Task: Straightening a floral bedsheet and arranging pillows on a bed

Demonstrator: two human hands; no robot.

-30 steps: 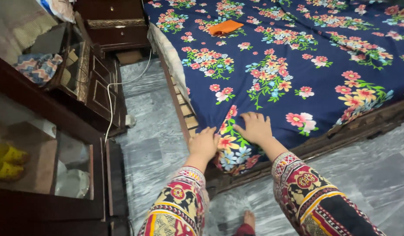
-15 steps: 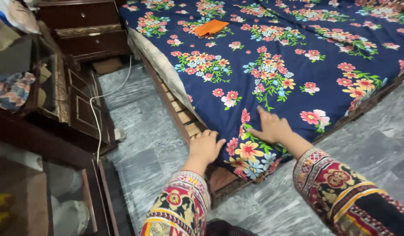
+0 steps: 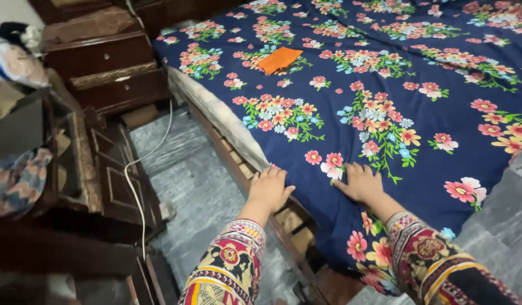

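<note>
Both my hands are down on the bedsheet [image 3: 385, 85], fingers spread and pressing rather than gripping anything: my left hand [image 3: 270, 189] lies with its fingertips [image 3: 275, 172] on the sheet's edge where it meets the pale mattress side [image 3: 227, 121], and my right hand [image 3: 361, 183] lies flat on the cloth just beside it, palm down, fingers fanned toward a pink flower. A second ago these hands were at the very corner of the bed, over the bunched flowers hanging there; now they sit further along the side, and that corner has slipped down behind my right sleeve [image 3: 436, 257]. I judge the corner to be dealt with and the smoothing to have moved up the long edge, where the sheet does not yet cover the mattress side or the wooden slats [image 3: 241, 164] showing below it. The sheet itself is navy with red, pink, yellow and blue flower clusters, and it lies fairly flat across the bed, with a folded orange cloth [image 3: 279, 59] resting well apart from my hands, toward the far end. Beyond the bed frame, the floor [image 3: 199, 186] is grey marbled tile, with a white cable [image 3: 138, 186] trailing across it past a dark carved cabinet [image 3: 111, 175]. Dark wooden drawers [image 3: 105, 70] stand at the head of the bed, and some patterned fabric [image 3: 15, 181] is heaped at the far left.
</note>
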